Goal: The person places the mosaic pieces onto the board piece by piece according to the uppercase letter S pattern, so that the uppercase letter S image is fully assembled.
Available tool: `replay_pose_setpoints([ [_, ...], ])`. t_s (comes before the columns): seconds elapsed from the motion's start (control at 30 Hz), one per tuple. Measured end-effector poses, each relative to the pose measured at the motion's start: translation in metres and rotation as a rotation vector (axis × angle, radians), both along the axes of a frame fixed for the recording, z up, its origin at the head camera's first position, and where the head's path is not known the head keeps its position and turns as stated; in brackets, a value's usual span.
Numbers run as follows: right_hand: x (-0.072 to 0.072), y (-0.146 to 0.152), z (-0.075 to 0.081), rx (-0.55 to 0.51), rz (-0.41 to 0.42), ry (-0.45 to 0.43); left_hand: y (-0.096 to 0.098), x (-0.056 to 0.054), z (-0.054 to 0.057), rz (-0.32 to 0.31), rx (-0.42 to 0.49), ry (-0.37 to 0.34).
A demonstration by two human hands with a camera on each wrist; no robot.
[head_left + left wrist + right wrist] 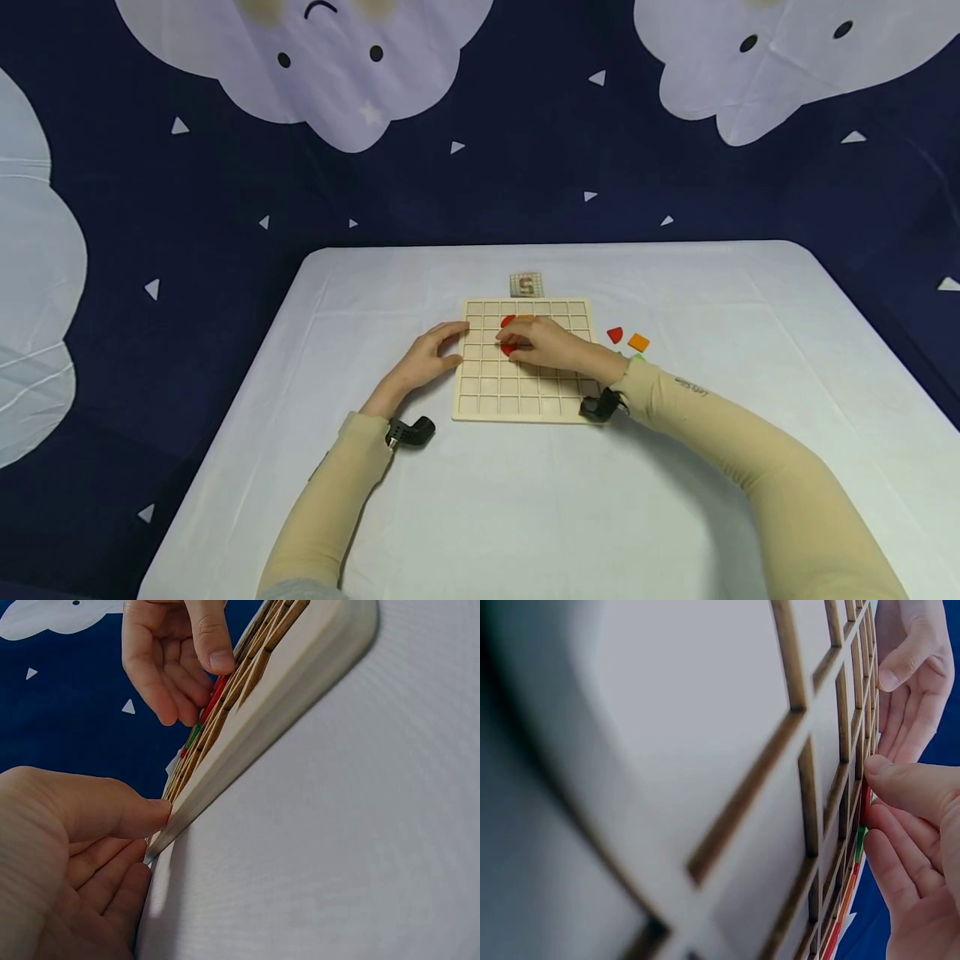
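You are working at a table (pixel 540 517) spread with white cloth, and a dark blue backdrop (pixel 540 167) printed with white clouds and triangles is rising behind its far edge. The pale wooden grid board (pixel 480 406) is lying mid-table; a small square card (pixel 527 285) is sitting by its far edge, while a red wedge (pixel 615 335) and an orange square (pixel 638 342) are lying off its right side. Your left hand (pixel 426 358) is touching the board's left edge, its fingers relaxing, grasping nothing. Your right hand (pixel 551 343) is arching over the grid, thumb and curled fingers pinching a red tile (pixel 508 350) left of the board's middle.
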State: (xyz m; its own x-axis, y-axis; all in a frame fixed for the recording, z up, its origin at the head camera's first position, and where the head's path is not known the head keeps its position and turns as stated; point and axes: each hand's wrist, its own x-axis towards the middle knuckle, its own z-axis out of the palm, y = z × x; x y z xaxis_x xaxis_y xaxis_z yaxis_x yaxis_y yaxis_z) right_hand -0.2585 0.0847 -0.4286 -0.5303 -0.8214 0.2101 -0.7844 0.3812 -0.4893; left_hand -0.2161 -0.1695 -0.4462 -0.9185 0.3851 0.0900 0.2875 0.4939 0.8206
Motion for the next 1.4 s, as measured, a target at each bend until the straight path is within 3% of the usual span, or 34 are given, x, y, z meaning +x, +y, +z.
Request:
replay_pose_setpoints([
  [0.17,-0.001,0.0,0.007,-0.072,-0.044,-0.054,0.0,0.001,0.0,-0.003,0.002,0.003],
  [0.33,-0.003,0.005,0.042,-0.269,-0.141,-0.205,0.001,0.001,0.001,-0.004,0.018,0.001],
  [0.47,0.001,0.02,0.073,-0.393,-0.168,-0.309,0.002,0.001,0.001,-0.009,0.011,-0.006],
  [0.63,0.01,0.061,0.09,-0.473,-0.219,-0.437,0.001,0.001,0.004,0.0,0.004,-0.01],
  [0.83,0.014,0.118,0.088,-0.55,-0.378,-0.467,0.001,0.0,0.005,0.002,0.015,-0.002],
  [1.03,0.032,0.157,0.074,-0.635,-0.532,-0.462,0.002,0.0,0.003,-0.005,0.013,-0.009],
  [1.23,0.049,0.177,0.054,-0.851,-0.526,-0.601,0.002,0.001,0.005,0.002,0.012,-0.012],
  [1.4,0.057,0.182,0.037,-0.887,-0.548,-0.651,0.003,0.001,0.004,-0.002,0.02,-0.015],
])
